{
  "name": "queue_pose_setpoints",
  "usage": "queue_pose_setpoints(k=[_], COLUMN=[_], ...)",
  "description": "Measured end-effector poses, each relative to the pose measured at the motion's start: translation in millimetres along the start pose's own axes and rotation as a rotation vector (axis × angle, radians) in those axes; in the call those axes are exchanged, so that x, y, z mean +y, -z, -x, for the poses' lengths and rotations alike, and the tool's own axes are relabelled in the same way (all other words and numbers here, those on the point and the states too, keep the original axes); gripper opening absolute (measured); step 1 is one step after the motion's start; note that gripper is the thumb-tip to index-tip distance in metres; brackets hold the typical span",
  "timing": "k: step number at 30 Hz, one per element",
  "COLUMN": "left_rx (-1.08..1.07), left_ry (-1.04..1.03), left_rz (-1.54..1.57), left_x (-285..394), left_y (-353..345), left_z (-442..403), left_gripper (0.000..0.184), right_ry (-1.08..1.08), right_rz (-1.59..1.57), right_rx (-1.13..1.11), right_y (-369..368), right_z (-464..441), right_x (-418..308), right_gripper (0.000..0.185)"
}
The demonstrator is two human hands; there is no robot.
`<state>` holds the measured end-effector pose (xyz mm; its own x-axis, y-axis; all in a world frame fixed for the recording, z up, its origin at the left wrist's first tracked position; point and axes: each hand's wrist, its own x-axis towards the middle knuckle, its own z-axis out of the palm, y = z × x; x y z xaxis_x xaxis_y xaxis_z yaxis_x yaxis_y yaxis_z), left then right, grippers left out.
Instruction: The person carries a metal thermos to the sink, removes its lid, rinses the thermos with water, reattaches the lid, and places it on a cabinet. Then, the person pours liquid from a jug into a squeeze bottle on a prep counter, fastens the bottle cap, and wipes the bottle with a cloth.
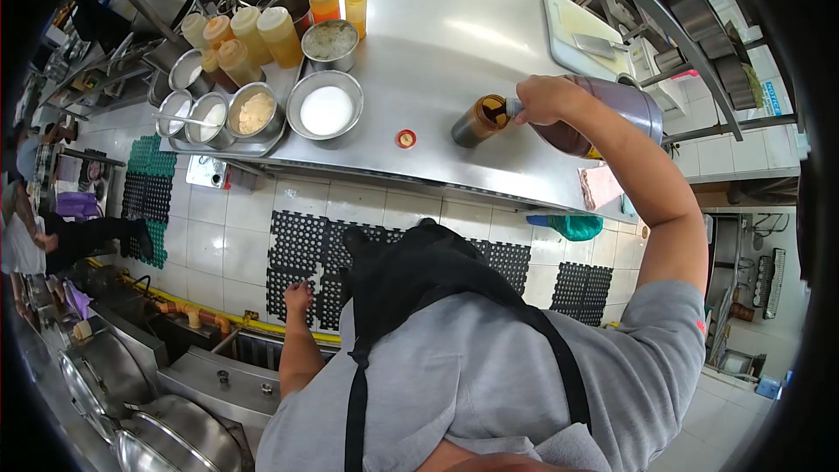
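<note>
My right hand is closed on the neck end of a large jug of dark liquid, tipped on its side over the steel table. The jug's mouth is at the opening of a squeeze bottle with dark contents, which looks tilted in this view. Left of the bottle lies a small red cap with a pale centre. My left hand hangs low at my side, away from the table, fingers curled in with nothing visible in them.
Squeeze bottles and steel bowls crowd the table's left end, including a bowl of white powder. A knife rests on a cutting board at the far right. Behind me are large pots. Another person is at far left.
</note>
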<state>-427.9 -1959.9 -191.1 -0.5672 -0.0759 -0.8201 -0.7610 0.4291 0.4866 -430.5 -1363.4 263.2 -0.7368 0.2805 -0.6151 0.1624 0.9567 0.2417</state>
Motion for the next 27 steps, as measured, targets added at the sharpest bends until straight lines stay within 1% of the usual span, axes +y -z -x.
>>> queue_pose_setpoints(k=[4, 7, 9, 11, 20, 27], left_rx=[0.030, 0.011, 0.019, 0.020, -0.005, -0.022], left_ry=[0.003, -0.004, 0.001, -0.001, -0.001, -0.024], left_rz=[-0.018, -0.009, -0.004, 0.007, 0.034, 0.032], left_x=[0, -7, -6, -6, -6, -7], left_y=[-2, -2, -3, -2, 1, 5], left_z=[-3, -17, -16, -16, -20, -22], left_gripper=[0.027, 0.028, 0.029, 0.030, 0.029, 0.022], right_ry=[-0.012, -0.011, -0.025, -0.030, -0.034, -0.028], right_rz=[-0.011, -0.011, -0.006, -0.008, 0.008, 0.028], right_rx=[0.003, 0.027, -0.029, -0.033, -0.057, -0.040], right_y=[-1, 3, 5, 4, 6, 4], right_z=[-1, 3, 3, 2, 2, 0], right_x=[1, -3, -5, -5, -8, -6], right_gripper=[0.040, 0.041, 0.043, 0.044, 0.045, 0.044])
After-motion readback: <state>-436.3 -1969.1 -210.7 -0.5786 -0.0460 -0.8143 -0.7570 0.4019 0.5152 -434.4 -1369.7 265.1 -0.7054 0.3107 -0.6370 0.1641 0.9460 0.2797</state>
